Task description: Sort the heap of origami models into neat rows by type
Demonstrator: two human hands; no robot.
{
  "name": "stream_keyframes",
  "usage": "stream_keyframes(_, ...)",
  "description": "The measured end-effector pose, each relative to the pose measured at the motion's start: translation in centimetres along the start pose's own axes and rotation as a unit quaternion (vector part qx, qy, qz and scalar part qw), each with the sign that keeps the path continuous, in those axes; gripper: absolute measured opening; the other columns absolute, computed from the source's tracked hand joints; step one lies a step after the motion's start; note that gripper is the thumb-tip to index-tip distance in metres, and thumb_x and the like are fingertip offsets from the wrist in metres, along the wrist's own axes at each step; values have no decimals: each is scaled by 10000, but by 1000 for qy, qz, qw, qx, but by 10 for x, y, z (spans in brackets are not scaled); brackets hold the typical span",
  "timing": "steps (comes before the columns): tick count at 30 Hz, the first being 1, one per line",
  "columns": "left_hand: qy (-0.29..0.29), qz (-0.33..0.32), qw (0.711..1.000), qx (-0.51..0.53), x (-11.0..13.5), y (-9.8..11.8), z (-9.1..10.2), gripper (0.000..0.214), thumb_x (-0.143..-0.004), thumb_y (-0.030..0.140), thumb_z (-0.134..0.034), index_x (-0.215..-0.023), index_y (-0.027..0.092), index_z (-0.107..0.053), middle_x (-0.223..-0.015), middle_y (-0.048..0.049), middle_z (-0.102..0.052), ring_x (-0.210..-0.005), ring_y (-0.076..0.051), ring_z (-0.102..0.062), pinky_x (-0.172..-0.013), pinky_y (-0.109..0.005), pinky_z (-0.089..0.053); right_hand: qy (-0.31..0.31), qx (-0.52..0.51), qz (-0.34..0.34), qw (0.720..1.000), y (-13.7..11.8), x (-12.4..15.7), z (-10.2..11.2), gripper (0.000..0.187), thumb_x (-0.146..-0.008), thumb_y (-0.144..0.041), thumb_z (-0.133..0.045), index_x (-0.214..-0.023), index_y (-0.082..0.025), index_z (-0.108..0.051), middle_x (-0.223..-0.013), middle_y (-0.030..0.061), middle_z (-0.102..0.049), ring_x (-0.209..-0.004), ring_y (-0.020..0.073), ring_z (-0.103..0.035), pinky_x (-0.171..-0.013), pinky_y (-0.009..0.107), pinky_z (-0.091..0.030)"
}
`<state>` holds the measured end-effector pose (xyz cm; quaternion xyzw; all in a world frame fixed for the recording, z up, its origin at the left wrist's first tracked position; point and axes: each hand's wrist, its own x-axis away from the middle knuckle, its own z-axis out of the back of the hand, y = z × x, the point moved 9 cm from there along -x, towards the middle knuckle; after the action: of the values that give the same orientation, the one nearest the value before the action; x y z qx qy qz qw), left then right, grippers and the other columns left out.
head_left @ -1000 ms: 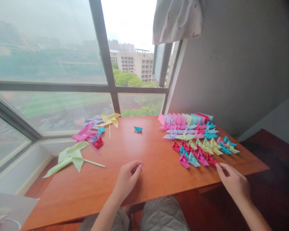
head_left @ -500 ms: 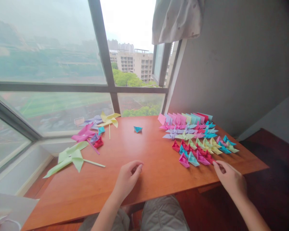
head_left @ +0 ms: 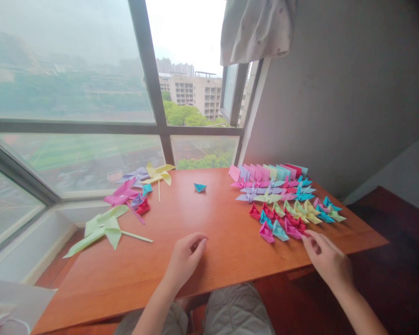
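One red paper boat, at the right end of the nearest row beside a magenta boat; corner pinched in my right hand, where a light grip should spare the folds. One left hand, loosely half-open, empty, over the table.

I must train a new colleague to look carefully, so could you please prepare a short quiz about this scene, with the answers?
1. True or false: the left hand holds a red boat.
2. Which pinwheel lies nearest to that hand? A: yellow; B: pink; C: green.
3. Fill in the colour: the right hand touches a ____ boat at the near edge of the group.

Key:
1. False; no boat is seen in it.
2. C, the green pinwheel.
3. Red; it is the red boat.
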<state>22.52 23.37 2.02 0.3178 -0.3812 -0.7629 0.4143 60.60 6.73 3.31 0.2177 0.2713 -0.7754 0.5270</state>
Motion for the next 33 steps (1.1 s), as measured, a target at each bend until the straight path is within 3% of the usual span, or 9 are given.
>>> stream_keyframes(4, -1, 0, 1000, -1, 1, 0, 0, 244, -918, 316, -505, -906, 170, -701, -786, -38, -720, -693, -182, -633, -642, -263, -459, -18, -2, 22, 1000, -6, 3, -12, 349, -931, -458, -466, -992, -208, -703, -828, 42, -717, -578, 136, -608, -560, 252, -422)
stream_keyframes(8, -5, 2, 1000, 3, 1, 0, -1, 243, -919, 310, -505, -908, 168, -702, -798, -41, -722, -709, -185, -639, -656, -267, -461, -15, -10, 46, 999, -3, 6, -19, 313, -932, -420, -473, -969, -208, -701, -937, 53, -727, -676, 154, -653, -617, 254, -451)
stream_keyframes(18, -3, 3, 1000, 2, 0, 2, 0, 233, -911, 299, -509, -906, 169, -702, -786, -33, -718, -692, -178, -631, -645, -258, -455, -5, -13, 73, 997, -7, 9, -20, 279, -933, -366, -478, -954, -211, -709, -976, 61, -734, -833, 192, -694, -704, 268, -483)
stream_keyframes(26, -4, 2, 1000, -1, 0, 2, 0, 228, -902, 287, -509, -905, 174, -708, -797, -36, -728, -705, -184, -643, -663, -260, -463, -14, -8, 43, 999, -7, 5, -12, 339, -926, -442, -493, -1011, -200, -715, -918, 67, -740, -680, 171, -672, -605, 258, -468)
stream_keyframes(30, -1, 4, 1000, 3, 0, 1, 1, 228, -894, 281, -513, -902, 167, -710, -792, -43, -729, -707, -188, -646, -666, -263, -466, 28, -14, 28, 999, -9, 1, 5, 327, -942, -413, -491, -1009, -187, -716, -907, 68, -745, -653, 160, -668, -627, 254, -476)
stream_keyframes(33, 3, 6, 1000, 9, -1, 2, 1, 227, -886, 284, -520, -891, 164, -712, -775, -43, -726, -689, -184, -641, -649, -261, -466, 64, -46, 39, 996, -26, -1, 17, 288, -944, -375, -509, -969, -174, -715, -911, 74, -747, -707, 174, -686, -687, 262, -494)
